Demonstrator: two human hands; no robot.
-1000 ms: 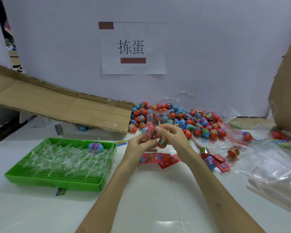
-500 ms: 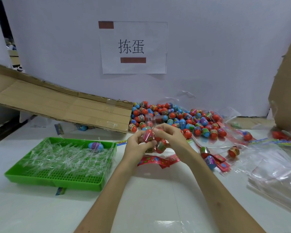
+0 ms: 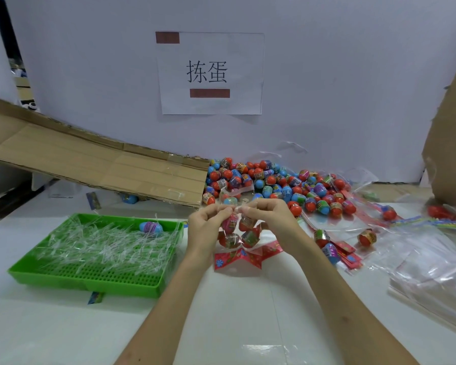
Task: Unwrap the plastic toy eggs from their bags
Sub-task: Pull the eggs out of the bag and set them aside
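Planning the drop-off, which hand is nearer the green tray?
Left. The left hand sits just right of the green tray; the right hand is farther right, across the egg bag both pinch.

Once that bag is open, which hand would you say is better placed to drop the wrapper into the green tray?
Probably the left hand: the green tray lies directly to its left, while the right hand would have to cross over it. Both pinch the bag.
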